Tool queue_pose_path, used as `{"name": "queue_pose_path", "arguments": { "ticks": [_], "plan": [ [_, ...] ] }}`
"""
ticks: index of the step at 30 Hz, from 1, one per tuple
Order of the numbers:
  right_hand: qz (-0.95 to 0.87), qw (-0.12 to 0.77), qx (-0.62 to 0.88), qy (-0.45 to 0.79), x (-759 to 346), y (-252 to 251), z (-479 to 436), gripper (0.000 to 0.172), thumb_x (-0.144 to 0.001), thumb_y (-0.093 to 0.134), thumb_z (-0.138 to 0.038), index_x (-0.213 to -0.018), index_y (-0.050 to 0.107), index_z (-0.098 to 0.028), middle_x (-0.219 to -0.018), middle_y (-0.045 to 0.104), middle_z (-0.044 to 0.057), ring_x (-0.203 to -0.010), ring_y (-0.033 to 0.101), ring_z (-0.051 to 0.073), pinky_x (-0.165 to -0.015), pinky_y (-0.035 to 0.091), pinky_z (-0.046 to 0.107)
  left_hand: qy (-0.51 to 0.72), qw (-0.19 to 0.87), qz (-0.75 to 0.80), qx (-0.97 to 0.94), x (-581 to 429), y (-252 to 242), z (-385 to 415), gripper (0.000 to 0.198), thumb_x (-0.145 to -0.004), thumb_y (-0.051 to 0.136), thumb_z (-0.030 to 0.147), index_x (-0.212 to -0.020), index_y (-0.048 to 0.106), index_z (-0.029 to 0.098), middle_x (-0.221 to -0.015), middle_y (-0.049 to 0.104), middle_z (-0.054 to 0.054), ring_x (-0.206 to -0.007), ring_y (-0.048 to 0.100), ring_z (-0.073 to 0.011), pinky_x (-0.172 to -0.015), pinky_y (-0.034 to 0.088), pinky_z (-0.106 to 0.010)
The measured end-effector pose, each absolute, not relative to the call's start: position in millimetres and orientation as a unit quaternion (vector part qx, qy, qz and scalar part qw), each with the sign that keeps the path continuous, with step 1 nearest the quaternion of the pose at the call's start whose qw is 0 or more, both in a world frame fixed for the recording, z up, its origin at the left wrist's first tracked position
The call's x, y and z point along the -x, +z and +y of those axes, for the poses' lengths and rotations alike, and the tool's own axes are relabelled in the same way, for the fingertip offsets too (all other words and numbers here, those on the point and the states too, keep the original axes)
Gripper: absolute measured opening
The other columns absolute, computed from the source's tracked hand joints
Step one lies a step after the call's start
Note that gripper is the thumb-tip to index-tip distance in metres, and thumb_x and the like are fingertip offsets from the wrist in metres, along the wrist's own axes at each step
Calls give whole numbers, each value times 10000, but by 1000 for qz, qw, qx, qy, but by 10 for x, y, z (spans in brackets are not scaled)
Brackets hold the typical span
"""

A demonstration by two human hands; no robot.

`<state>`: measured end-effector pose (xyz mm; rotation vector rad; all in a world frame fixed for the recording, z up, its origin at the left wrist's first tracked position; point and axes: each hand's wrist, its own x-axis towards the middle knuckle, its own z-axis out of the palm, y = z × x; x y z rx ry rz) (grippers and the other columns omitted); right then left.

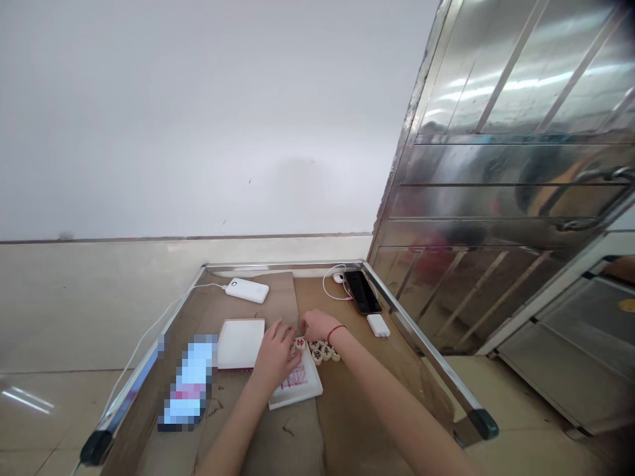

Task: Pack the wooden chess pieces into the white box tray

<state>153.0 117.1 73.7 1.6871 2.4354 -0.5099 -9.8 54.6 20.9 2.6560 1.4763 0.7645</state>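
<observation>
A white box tray point(296, 400) with pink line marks on its bottom lies on the cardboard, with Chinese chess pieces point(300, 343) at its far end. My left hand point(274, 354) reaches over the tray, its bent fingers and thumb around some of these pieces. Just beyond them, my right hand point(320, 325) has its fingers curled together, pointing left; what they hold, if anything, is hidden. More loose round pieces point(326, 353) with dark characters lie beside the tray, partly under my right wrist. Left of my left hand is a white box lid point(241, 344), lying flat.
Brown cardboard point(367, 403) covers the metal-framed table. A white power bank point(247, 290) with a cable lies at the back left, a blurred-out phone point(191, 383) at the left. A dark phone point(364, 292) and a white charger point(378, 325) lie at the right. Behind stands a wall.
</observation>
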Motion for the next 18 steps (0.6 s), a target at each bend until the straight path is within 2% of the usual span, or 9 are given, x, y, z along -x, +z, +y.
{"name": "queue_pose_path", "arguments": {
  "ticks": [4,9,12,16,18],
  "plan": [
    [806,72,-565,-160,-1488,735,1171,312,-632,677,-119,-929,751,-179,-964,730,132,-916,682,252,-741,491,265,335,-14,469,-817,312,216,416,320,-850,549,274,-1155,603,196,-1150,632,-88,-1217,477,-264,-1018,441,-460],
    [801,46,-578,-147,-1493,751,1178,272,-612,672,-87,-869,748,-130,-926,724,172,-887,683,280,-724,493,285,384,8,499,-777,584,136,105,255,-879,503,285,-1083,642,221,-1089,658,-81,-1101,552,-240,-948,491,-439],
    [799,-7,-584,-143,-1499,838,1123,213,-674,623,-99,-851,740,-123,-907,722,173,-888,679,273,-745,486,295,376,60,540,-751,669,74,-145,259,-897,472,291,-1073,654,237,-1071,669,-75,-1044,588,-224,-909,515,-392],
    [806,-103,-557,-173,-1398,964,850,246,-801,545,-220,-982,704,-172,-943,727,82,-865,669,181,-784,478,246,364,122,579,-719,655,21,-356,309,-908,443,309,-1155,621,257,-1134,658,-61,-1079,592,-207,-947,501,-367],
    [787,-175,-525,-271,-1309,972,647,236,-782,571,-258,-966,697,-183,-920,725,51,-756,664,151,-682,495,223,368,134,594,-703,613,17,-379,380,-906,447,323,-1265,544,247,-1240,611,-64,-1150,564,-204,-986,479,-367]
  ]
}}
